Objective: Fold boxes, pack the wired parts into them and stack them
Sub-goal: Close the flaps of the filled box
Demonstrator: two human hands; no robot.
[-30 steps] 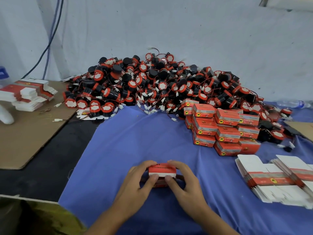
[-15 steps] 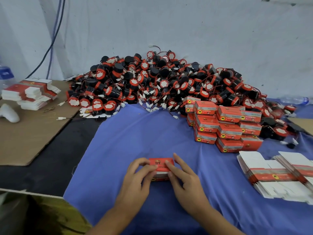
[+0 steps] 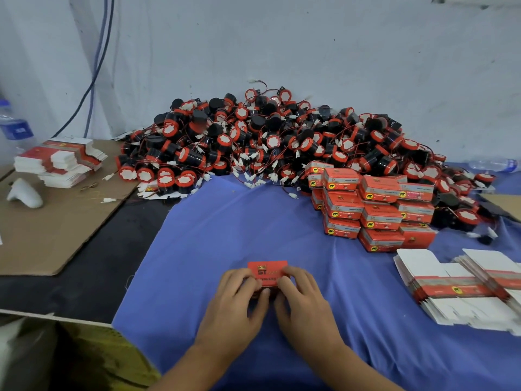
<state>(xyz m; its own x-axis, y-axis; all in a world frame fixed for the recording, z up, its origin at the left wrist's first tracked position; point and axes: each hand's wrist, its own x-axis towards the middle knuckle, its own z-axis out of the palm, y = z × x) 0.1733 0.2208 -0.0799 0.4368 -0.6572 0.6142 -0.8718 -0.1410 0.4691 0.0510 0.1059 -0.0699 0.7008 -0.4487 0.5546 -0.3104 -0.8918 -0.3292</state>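
Observation:
A small red box (image 3: 267, 272) lies on the blue cloth (image 3: 225, 232) near the front edge, lid side up. My left hand (image 3: 234, 303) grips its left end and my right hand (image 3: 304, 303) grips its right end, fingers curled over the top. Its near side is hidden by my fingers. A big heap of black and red wired parts (image 3: 282, 142) lies at the back against the wall. A stack of closed red boxes (image 3: 372, 210) stands right of centre. Flat unfolded box blanks (image 3: 462, 286) lie at the right.
Another pile of flat blanks (image 3: 59, 162) sits on brown cardboard (image 3: 50, 221) at the left, beside a white object (image 3: 24, 193). Plastic water bottles stand at the far left (image 3: 14, 131) and lie at the far right (image 3: 493, 165). Blue cables (image 3: 95, 66) hang down the wall.
The white flap seen on the box is now tucked away and the red lid lies flat. Both hands have closed in over the box top.

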